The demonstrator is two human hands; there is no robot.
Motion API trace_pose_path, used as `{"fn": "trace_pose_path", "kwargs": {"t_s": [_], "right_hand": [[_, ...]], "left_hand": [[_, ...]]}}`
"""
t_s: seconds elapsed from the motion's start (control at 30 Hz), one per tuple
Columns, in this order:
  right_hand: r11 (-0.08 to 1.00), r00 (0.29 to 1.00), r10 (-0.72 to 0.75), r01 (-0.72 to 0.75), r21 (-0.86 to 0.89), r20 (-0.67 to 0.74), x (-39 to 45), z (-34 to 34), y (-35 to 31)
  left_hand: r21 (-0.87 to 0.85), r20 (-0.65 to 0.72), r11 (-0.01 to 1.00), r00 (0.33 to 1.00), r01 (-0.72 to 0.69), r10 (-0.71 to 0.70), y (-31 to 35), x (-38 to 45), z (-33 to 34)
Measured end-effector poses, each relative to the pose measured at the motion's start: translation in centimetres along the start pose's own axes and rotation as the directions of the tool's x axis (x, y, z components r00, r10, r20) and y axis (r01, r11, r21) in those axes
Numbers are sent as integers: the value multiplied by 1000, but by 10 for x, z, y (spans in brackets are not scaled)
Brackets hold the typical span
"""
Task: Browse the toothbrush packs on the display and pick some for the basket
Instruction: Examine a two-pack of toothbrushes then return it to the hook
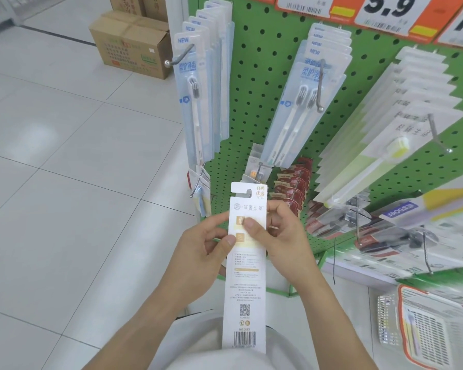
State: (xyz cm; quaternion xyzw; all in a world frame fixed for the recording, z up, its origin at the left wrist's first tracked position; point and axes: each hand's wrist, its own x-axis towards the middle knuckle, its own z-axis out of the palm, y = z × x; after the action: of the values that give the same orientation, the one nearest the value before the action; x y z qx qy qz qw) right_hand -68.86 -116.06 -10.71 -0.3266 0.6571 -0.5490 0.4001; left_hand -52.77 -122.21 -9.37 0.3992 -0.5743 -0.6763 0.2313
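Both hands held a long white toothbrush pack [245, 265] upright, its printed back facing up: left hand [198, 252], right hand [284, 233], before the green pegboard display [254, 84].

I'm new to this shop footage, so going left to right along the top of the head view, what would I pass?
Cardboard boxes → blue single-toothbrush packs → blue twin-toothbrush packs → white packs with a yellow-green toothbrush.
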Motion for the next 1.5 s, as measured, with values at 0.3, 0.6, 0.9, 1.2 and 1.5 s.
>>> {"fn": "trace_pose_path", "kwargs": {"t_s": [0.3,0.6,0.9,1.2,1.5], "right_hand": [[983,956,80,-29,-180,282,-16,-13,10],[984,873,161,-107,-141,460,-29,-14,7],[983,817,171,-102,-155,550,-28,-25,9],[988,851,128,-63,-144,510,-31,-16,10],[915,932,46,105,-389,359,-29,-9,10]], "left_hand": [[-24,-185,1000,983,-11,7,-5,-1,-2],[-92,-333,994,943,-58,24,-1,-3,-5],[-57,-366,997,930,-44,20,-2,-6,-2],[0,-458,999,888,-39,35,-2,-3,-5],[-117,-444,993,894,13,-64,-20,2,-7]]}}
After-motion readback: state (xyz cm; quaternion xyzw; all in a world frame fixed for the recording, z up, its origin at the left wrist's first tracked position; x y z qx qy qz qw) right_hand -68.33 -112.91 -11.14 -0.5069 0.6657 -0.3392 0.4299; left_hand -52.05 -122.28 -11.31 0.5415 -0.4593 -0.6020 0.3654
